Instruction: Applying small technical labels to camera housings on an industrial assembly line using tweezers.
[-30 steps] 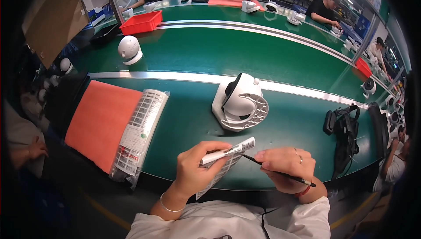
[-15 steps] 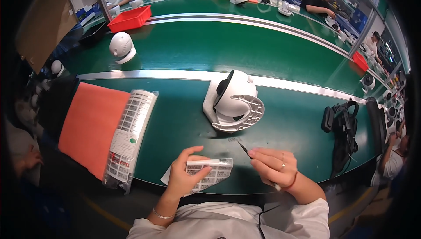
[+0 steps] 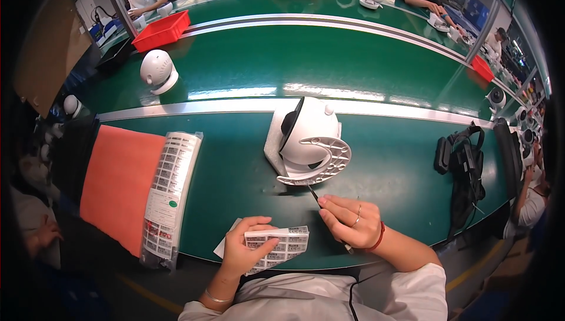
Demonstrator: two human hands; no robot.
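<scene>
My left hand (image 3: 246, 249) grips a folded sheet of printed labels (image 3: 288, 244) between thumb and fingers, low over the front of the bench. In my right hand (image 3: 354, 221) are dark, pointed tweezers (image 3: 315, 196), pinched in the fingertips. Their tip meets the near rim of the ribbed base of a white security camera (image 3: 318, 138). A small label (image 3: 302, 182) appears to lie at that rim, though contact is hard to make out. The camera lies tilted on its side against a white foam block (image 3: 273, 138), its dark lens side facing left.
To the left are an orange cloth (image 3: 120, 185) and a plastic-wrapped stack of label sheets (image 3: 172, 191). A black strap bundle (image 3: 462, 162) lies right. Beyond the metal rail stand another white camera (image 3: 159, 70) and a red tray (image 3: 162, 30). Co-workers sit across and beside the bench.
My right hand has moved slightly left and up, bringing the tweezers' tip from the bench surface to the camera base's rim. My left hand still holds the label sheet.
</scene>
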